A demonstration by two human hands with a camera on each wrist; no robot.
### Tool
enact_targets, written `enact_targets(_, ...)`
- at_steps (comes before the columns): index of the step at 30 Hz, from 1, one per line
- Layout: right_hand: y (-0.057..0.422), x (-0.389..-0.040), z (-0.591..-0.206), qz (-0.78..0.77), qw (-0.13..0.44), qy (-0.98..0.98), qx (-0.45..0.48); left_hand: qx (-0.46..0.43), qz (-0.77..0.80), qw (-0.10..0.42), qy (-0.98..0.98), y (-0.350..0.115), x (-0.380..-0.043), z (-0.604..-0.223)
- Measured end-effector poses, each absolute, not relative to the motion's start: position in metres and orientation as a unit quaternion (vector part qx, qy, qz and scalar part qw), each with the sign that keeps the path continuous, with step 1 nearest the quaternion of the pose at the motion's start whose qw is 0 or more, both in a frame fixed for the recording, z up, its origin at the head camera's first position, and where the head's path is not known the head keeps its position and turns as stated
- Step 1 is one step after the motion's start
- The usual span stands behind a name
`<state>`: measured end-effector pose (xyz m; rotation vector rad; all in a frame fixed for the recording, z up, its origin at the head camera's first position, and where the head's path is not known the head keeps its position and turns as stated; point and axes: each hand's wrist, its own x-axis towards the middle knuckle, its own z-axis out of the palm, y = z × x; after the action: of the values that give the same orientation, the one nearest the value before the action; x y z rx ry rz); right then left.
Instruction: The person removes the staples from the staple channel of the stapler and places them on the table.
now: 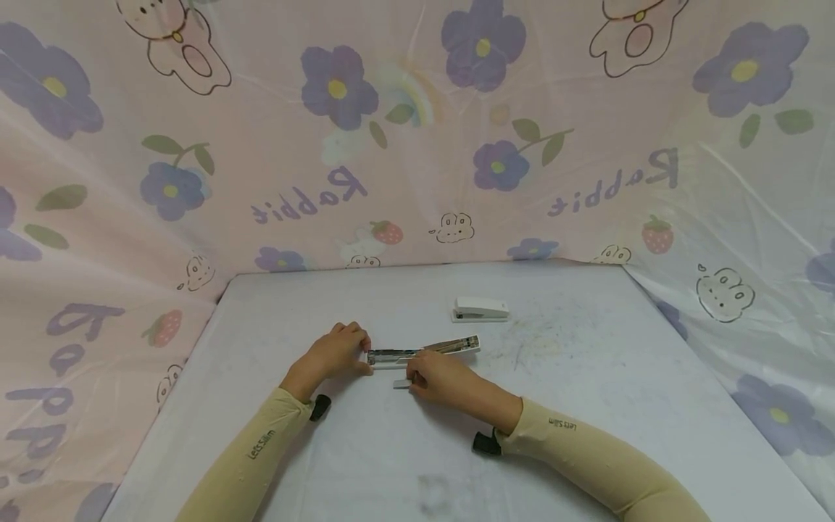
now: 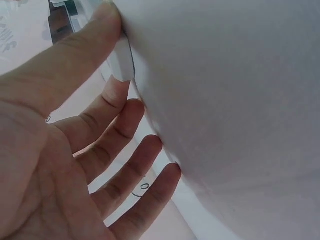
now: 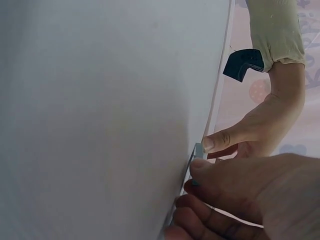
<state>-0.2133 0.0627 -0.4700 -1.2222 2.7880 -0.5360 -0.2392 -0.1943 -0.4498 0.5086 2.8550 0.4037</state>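
Observation:
A white stapler lies opened out on the white table, its metal inside showing and its upper arm swung out to the right. My left hand holds the stapler's left end. In the left wrist view, the thumb and index finger grip that white end, while the other fingers spread along the table. In front of the stapler's middle, my right hand pinches a short grey strip of staples. The strip's end sticks out past the thumb in the right wrist view. The right hand hides part of the stapler.
Behind the opened stapler stands a second white stapler, closed. The white table carries faint marks on its right side. A patterned curtain hangs along the back and both sides.

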Motion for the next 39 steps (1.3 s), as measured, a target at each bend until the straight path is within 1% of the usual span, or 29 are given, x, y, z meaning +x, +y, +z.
enact_targets(5, 0.065, -0.213, -0.469, -0.179, 0.028, 0.900, -0.396, 0.179, 0.141, 0.113, 0.967, -0.194, -0.239, -0.448)
enact_targets(11, 0.070, -0.210, -0.464, -0.206, 0.043, 0.897, -0.388, 0.209, 0.177, 0.150, 0.950, -0.195, -0.238, -0.436)
enact_targets(13, 0.074, -0.210, -0.461, -0.223, 0.047, 0.897, -0.379, 0.223, 0.192, 0.145, 0.945, -0.194, -0.240, -0.433)
enact_targets(15, 0.080, -0.211, -0.457, -0.243, 0.044, 0.896, -0.369, 0.236, 0.202, 0.127, 0.942, -0.191, -0.242, -0.430)
enact_targets(19, 0.096, -0.216, -0.449, -0.269, 0.006, 0.890, -0.367, 0.238, 0.220, 0.094, 0.941, -0.182, -0.246, -0.428)
enact_targets(23, 0.115, -0.224, -0.438, -0.300, -0.039, 0.880, -0.365, 0.236, 0.226, 0.076, 0.942, -0.171, -0.250, -0.428)
enact_targets(26, 0.129, -0.233, -0.431, -0.322, -0.061, 0.873, -0.360, 0.246, 0.220, 0.064, 0.942, -0.162, -0.257, -0.427)
enact_targets(33, 0.155, -0.258, -0.431, -0.332, -0.111, 0.859, -0.374, 0.260, 0.227, 0.071, 0.936, -0.139, -0.274, -0.426)
enact_targets(39, 0.170, -0.278, -0.440, -0.338, -0.120, 0.861, -0.361, 0.268, 0.231, 0.076, 0.932, -0.118, -0.288, -0.423)
